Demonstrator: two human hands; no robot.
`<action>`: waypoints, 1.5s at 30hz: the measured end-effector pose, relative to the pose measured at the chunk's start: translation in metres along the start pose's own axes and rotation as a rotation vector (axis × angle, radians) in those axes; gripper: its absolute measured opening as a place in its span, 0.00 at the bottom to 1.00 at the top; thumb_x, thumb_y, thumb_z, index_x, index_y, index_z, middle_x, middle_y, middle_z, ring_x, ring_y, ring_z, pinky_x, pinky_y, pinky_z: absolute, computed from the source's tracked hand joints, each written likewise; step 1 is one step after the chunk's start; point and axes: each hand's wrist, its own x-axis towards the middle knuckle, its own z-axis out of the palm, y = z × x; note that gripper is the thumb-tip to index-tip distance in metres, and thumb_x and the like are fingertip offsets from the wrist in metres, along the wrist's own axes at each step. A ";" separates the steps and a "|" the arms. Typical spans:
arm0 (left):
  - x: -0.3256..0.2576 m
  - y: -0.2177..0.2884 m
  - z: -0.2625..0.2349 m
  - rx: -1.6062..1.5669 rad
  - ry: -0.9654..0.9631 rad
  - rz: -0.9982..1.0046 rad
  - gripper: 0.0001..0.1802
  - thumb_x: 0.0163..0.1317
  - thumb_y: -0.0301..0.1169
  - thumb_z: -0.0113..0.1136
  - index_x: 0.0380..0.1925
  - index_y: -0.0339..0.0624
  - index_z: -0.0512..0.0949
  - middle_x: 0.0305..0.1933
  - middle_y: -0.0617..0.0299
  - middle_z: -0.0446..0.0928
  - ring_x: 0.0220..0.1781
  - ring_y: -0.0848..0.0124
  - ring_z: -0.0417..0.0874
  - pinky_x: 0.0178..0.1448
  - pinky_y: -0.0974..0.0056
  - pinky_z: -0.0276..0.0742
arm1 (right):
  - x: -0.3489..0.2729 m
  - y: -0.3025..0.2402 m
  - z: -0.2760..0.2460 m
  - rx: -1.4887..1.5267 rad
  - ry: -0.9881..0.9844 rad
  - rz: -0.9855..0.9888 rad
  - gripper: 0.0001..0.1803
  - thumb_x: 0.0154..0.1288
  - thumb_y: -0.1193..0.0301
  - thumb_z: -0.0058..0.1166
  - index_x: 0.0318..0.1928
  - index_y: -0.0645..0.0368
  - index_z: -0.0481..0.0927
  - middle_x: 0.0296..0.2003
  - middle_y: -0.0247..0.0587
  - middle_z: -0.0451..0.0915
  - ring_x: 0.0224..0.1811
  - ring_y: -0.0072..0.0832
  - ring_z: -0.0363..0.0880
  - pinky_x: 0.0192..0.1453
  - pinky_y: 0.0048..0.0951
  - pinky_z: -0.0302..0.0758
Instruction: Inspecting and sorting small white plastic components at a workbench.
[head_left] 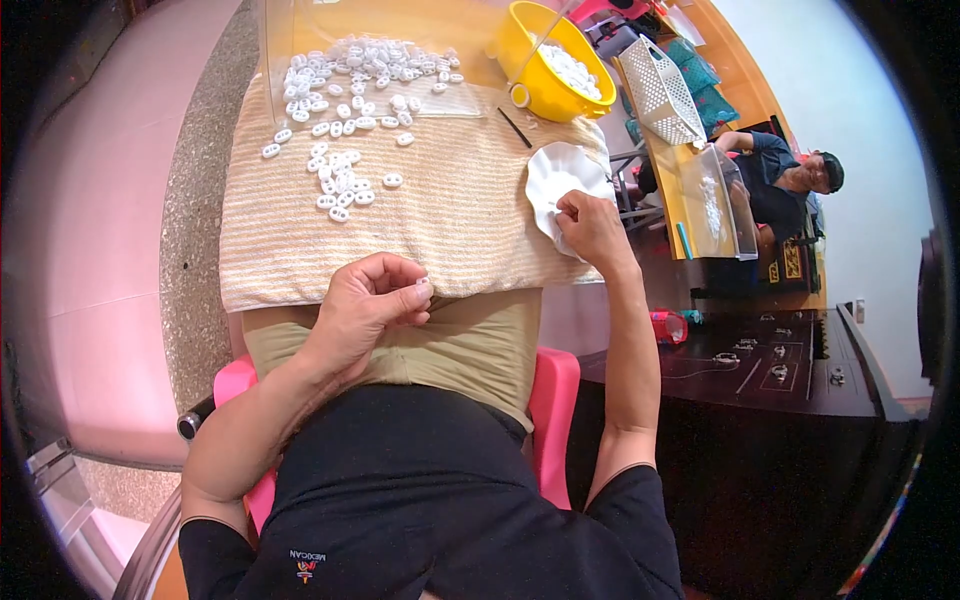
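Note:
My left hand [372, 305] is raised just off the near edge of the striped towel [450, 215], above my lap. Its thumb and fingertips pinch a small whitish piece [424, 282], mostly covered by the fingers. My right hand [592, 228] reaches into a white dish with a wavy rim [545, 180]. Its fingers are pressed together there; whatever they hold is hidden. Small white oval pieces with two holes each lie in a loose group [342, 182] on the towel. Behind them a larger heap [375, 62] of the same pieces spreads inside a clear plastic tray [455, 100].
A yellow basin [520, 75] with white pieces stands at the back right, with a thin black stick [515, 127] before it. At another table on the right sits a person [785, 180] by a clear tray [742, 215] and a white perforated basket [660, 90].

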 end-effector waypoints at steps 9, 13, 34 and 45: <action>-0.001 0.000 0.001 -0.012 -0.015 0.011 0.07 0.59 0.23 0.64 0.37 0.37 0.78 0.33 0.63 0.80 0.33 0.77 0.80 0.40 0.71 0.82 | -0.004 0.006 0.003 -0.044 -0.012 0.017 0.08 0.51 0.74 0.56 0.32 0.66 0.80 0.26 0.52 0.81 0.31 0.45 0.82 0.39 0.37 0.77; -0.001 0.000 0.001 -0.020 -0.005 0.009 0.07 0.60 0.23 0.64 0.38 0.37 0.78 0.33 0.63 0.80 0.33 0.77 0.81 0.40 0.71 0.82 | -0.012 0.003 -0.001 0.095 0.066 0.090 0.11 0.52 0.77 0.57 0.37 0.67 0.81 0.24 0.45 0.81 0.26 0.30 0.81 0.35 0.29 0.76; -0.005 0.001 0.004 -0.126 -0.026 -0.034 0.05 0.63 0.24 0.61 0.39 0.37 0.77 0.39 0.59 0.81 0.36 0.77 0.81 0.43 0.71 0.82 | -0.043 -0.130 0.024 0.875 -0.037 -0.388 0.05 0.62 0.84 0.53 0.40 0.67 0.77 0.35 0.43 0.78 0.36 0.29 0.81 0.38 0.26 0.79; -0.003 0.001 0.003 -0.161 -0.022 -0.002 0.06 0.62 0.23 0.61 0.39 0.37 0.77 0.37 0.60 0.80 0.36 0.75 0.81 0.43 0.71 0.82 | -0.053 -0.137 0.041 1.082 -0.098 -0.255 0.05 0.67 0.76 0.55 0.41 0.65 0.77 0.34 0.33 0.78 0.36 0.16 0.77 0.41 0.19 0.74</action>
